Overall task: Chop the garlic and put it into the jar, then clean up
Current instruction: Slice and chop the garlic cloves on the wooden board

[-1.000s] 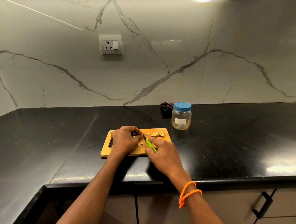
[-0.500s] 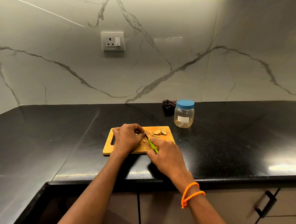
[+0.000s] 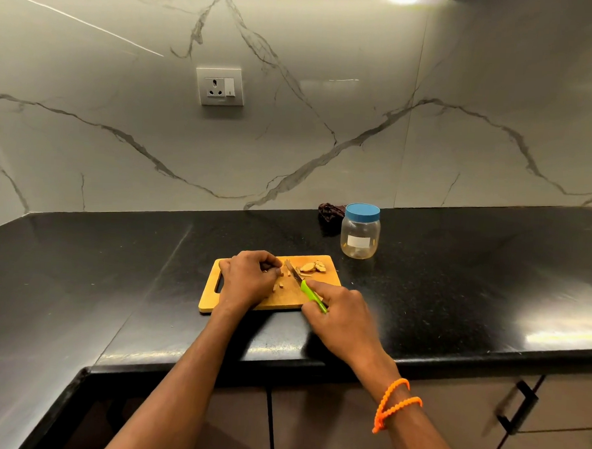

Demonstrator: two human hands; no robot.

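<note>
Two hands work over a wooden cutting board (image 3: 284, 297) on the black counter (image 3: 456, 284). Left hand (image 3: 249, 280) curls its fingers down on garlic pieces (image 3: 279, 285); right hand (image 3: 343, 317) grips a green-handled knife (image 3: 310, 292), blade down on the board. More garlic slices (image 3: 313, 267) lie near the board's far edge. Lidded jar (image 3: 360, 231) stands just beyond, a dark cloth (image 3: 330, 212) beside it.

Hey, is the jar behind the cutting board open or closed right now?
Closed. The clear jar stands upright on the black counter with its blue lid seated on top.
</note>
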